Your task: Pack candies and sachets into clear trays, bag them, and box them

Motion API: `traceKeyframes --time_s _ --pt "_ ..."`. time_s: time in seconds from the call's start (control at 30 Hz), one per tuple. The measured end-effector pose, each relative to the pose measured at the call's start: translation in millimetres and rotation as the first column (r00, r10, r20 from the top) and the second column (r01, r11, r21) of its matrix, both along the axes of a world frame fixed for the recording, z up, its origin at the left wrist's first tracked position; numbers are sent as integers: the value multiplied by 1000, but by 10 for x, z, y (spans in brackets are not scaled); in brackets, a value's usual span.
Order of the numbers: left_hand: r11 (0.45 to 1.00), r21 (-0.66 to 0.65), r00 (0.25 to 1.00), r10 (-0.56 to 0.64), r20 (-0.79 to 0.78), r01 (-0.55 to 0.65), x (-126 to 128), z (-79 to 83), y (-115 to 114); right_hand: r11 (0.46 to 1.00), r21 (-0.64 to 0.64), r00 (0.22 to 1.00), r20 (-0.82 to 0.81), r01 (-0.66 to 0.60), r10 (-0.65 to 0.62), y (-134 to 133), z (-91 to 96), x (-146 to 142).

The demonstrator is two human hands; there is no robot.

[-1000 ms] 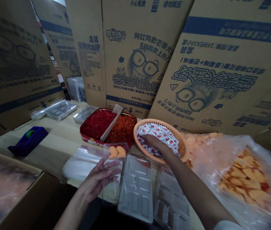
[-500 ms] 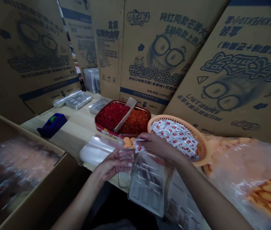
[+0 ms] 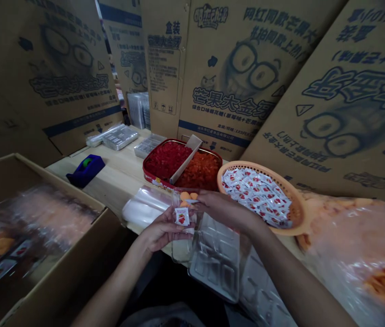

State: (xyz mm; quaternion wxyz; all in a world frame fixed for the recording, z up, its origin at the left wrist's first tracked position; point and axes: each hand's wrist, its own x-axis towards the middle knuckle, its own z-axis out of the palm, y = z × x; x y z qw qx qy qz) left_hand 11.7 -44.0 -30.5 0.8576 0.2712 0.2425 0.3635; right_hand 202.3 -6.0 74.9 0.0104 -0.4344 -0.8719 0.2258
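Observation:
My left hand (image 3: 161, 230) is closed around a narrow clear plastic tray (image 3: 180, 254), its fingers behind and beside it. Orange candies (image 3: 185, 197) fill the tray's far end, and a white sachet with a red print (image 3: 182, 216) lies nearer my thumb. Over the candies, my right hand (image 3: 213, 205) pinches another small white sachet (image 3: 191, 200), seen nearly edge-on. Just below my right wrist sits a larger clear compartment tray (image 3: 214, 265). To the right, an orange perforated basket (image 3: 296, 213) holds many such sachets (image 3: 257, 195).
Behind my hands stands a red tin (image 3: 151, 176) of red and orange bits, split by a cardboard divider (image 3: 186, 160). A blue tape dispenser (image 3: 85, 171), clear bags (image 3: 145, 206) and an open carton (image 3: 106, 222) are leftward. Large cartons (image 3: 233, 91) wall the back; a candy bag (image 3: 359, 236) lies right.
A white sachet now lies face up in the tray, near my left thumb. My right hand holds a sachet over the candies. The whole view has shifted slightly.

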Motion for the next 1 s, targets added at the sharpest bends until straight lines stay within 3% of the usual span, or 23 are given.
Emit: traceKeyframes --time_s 0.13,0.2,0.33,0.53,0.9,1.0 --pt "999 0 999 32 -8 -32 -57 -30 -6 993 -59 953 290 103 -82 -52 28 124" --pt "999 -5 999 43 -6 -43 -81 -42 -11 991 -86 933 353 98 -62 -51 12 140" --pt "999 -5 999 41 0 -41 -111 -46 -26 984 -169 951 310 49 6 -14 11 104" --pt "1000 18 999 22 27 -23 -135 -54 -39 986 -125 955 286 112 -72 -10 30 90" --pt "1000 5 999 28 21 -28 -150 -59 -28 986 -165 975 213 -27 62 101 -27 167" --pt "998 6 998 60 25 -60 -143 -57 -47 987 -153 985 169 44 -17 92 -43 136"
